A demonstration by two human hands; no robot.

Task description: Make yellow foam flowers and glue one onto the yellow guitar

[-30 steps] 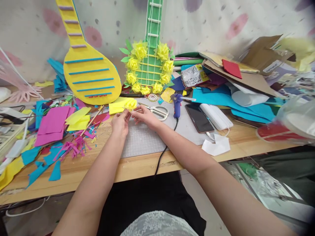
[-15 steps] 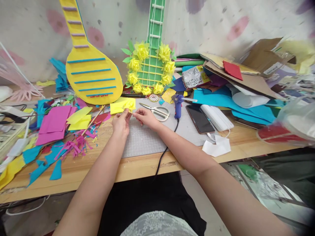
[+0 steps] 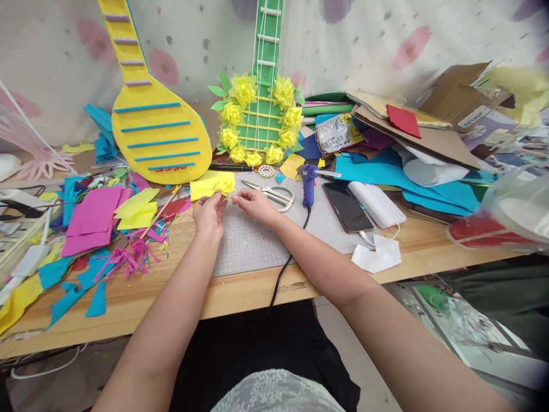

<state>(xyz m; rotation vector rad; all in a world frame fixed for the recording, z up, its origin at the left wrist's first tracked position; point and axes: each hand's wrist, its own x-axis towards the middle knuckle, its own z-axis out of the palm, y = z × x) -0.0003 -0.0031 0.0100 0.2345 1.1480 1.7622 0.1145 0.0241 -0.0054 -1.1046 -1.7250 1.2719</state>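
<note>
Compared with a second ago, the right hand (image 3: 255, 206) sits slightly farther from the left hand (image 3: 209, 214), near the center of the frame. The left fingertips pinch a yellow paper flower (image 3: 224, 184), its petals ruffled and crumpled; the right fingers are drawn together beside it, though whether they grip anything I cannot tell. The flower overlaps flat, creased yellow paper (image 3: 202, 187). Metal scissors (image 3: 278, 197) with pale loop handles lie to the right on a gridded gray cutting mat (image 3: 253, 246). Upper center, the green cardboard instrument (image 3: 262, 123) wears similar bunched yellow blossoms and white strings.
</note>
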